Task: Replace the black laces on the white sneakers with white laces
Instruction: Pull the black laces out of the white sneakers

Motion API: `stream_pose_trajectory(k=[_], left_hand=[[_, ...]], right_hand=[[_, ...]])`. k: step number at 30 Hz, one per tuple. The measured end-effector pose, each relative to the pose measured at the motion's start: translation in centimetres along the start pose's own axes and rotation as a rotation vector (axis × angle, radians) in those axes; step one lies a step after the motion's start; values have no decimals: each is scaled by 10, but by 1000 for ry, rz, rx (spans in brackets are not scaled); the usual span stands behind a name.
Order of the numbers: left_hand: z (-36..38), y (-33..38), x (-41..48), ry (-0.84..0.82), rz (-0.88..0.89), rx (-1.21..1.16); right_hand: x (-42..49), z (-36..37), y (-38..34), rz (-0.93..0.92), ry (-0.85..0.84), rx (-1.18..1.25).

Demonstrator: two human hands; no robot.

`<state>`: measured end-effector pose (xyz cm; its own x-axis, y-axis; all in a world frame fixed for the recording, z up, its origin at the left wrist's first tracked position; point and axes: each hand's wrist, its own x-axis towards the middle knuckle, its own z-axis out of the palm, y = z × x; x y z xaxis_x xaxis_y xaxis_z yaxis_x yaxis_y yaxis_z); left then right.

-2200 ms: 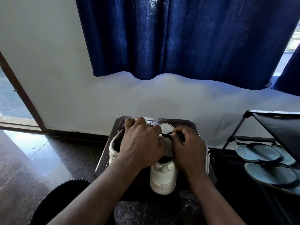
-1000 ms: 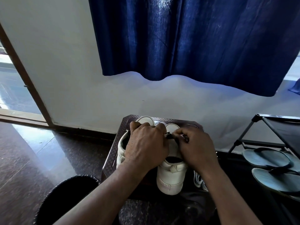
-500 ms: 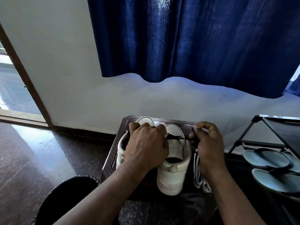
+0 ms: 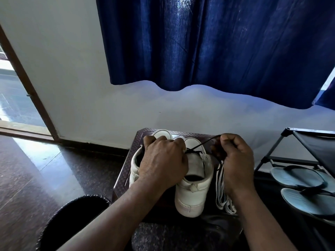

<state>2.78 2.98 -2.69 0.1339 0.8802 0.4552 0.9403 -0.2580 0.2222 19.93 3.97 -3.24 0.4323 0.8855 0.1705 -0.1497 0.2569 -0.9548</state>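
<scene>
Blue curtain (image 4: 208,42) and a pale wall back a low dark table (image 4: 125,178), where the white sneakers (image 4: 192,192) stand heels toward the person — handy for reaching the eyelets. The left hand (image 4: 161,160) grips over them with curled fingers, likely to steady them. The right hand (image 4: 235,160), apart to the side, pinches the black lace (image 4: 201,144), taut from the right shoe — unlacing seems underway. White laces (image 4: 220,194) wait just beside it.

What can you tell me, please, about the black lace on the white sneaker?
The black lace is a thin dark cord, seemingly fabric. One stretch runs taut from the eyelets of the white sneaker, beside the left hand, up to the right hand, which pinches it. A looser loop hangs below that hand's fingers.
</scene>
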Motion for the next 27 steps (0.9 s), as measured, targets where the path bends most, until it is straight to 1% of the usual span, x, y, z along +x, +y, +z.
stream_pose_trajectory(k=[1, 3, 5, 6, 7, 8, 9, 10, 11, 13, 14, 15, 16, 17, 18, 20, 21, 22, 23, 25, 27], left_hand=[[0, 0, 0, -6, -1, 2], [0, 0, 0, -21, -8, 6], [-1, 1, 0, -28, -15, 3], [-1, 1, 0, -32, -18, 2], [-1, 1, 0, -35, -20, 2], [-1, 1, 1, -36, -20, 1], [-1, 2, 0, -34, -19, 0], [-1, 2, 0, -34, -18, -1], [-1, 2, 0, -36, -18, 0], [-1, 2, 1, -38, -21, 3], [-1, 2, 1, -35, -25, -1], [-1, 2, 1, -33, -30, -5], [-2, 3, 1, -35, -35, -10], [-3, 3, 1, -42, -40, -18], [-3, 3, 1, -49, -45, -30], [-3, 3, 3, -66, -71, -78], [-4, 3, 6, -74, -97, -117], [-5, 5, 9, -85, -126, -154], [-5, 7, 12, -103, -144, -172], [-5, 14, 18, -146, -115, -128], [-3, 20, 20, -196, -45, -58]], right_hand=[[-2, 2, -2, 106, -16, 142], [-6, 7, -3, 236, -87, 328], [-6, 9, 0, 298, -117, 429], [-5, 9, -1, 276, -89, 402], [-3, 8, -2, 194, -51, 271], [-2, 6, -2, 72, -26, 64], [-1, 3, -3, -60, -30, -184], [-1, 1, -3, -156, -72, -404], [-2, 1, -3, -200, -152, -582], [-5, 2, 2, -212, -361, -885], [-6, 2, 5, -240, -420, -999], [-5, 3, 7, -281, -410, -1037], [-4, 2, 8, -317, -347, -1001], [-2, 1, 9, -318, -242, -885], [1, 0, 9, -273, -125, -694], [7, -5, 7, -128, 34, -275], [9, -8, 7, -77, 69, -174], [11, -10, 9, -62, 73, -180], [12, -12, 12, -62, 55, -267], [9, -13, 18, -84, -38, -544], [3, -13, 21, -216, -79, -780]])
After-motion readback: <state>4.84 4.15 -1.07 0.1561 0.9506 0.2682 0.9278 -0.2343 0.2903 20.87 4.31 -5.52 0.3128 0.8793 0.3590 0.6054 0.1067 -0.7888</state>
